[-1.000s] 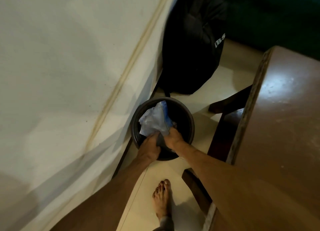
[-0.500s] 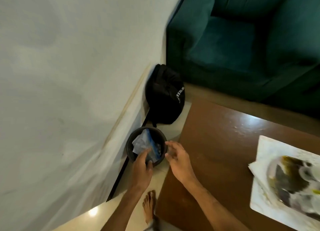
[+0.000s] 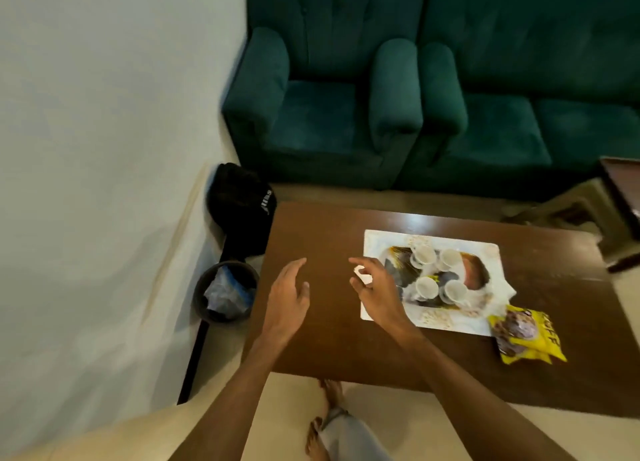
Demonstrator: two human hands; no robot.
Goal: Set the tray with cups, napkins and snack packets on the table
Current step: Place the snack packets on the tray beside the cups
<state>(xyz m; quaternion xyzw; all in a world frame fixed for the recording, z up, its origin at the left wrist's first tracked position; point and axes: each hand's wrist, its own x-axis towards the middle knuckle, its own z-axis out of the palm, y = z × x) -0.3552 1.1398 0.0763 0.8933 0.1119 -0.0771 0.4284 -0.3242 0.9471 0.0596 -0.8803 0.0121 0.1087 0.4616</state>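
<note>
A white patterned tray [image 3: 485, 252] lies on the brown wooden table [image 3: 325, 336], carrying several small white cups [image 3: 439, 274]. Yellow snack packets [image 3: 526, 336] rest on the table against the tray's near right corner. A white napkin edge [image 3: 508, 289] shows at the tray's right side. My left hand [image 3: 287, 301] hovers over the table's left part, fingers apart and holding nothing. My right hand [image 3: 375, 287] hangs over the tray's left edge with curled, spread fingers, empty.
A dark bin [image 3: 207, 308] holding a crumpled blue-white bag stands on the floor left of the table, by the wall. A black backpack [image 3: 242, 207] leans behind it. Green sofas [image 3: 398, 114] stand beyond the table. My bare feet [image 3: 329, 412] are below the near edge.
Both hands left the bin and the bag stays inside it. They rose and swung right over the table, and the view lifted to show the tray, cups and packets.
</note>
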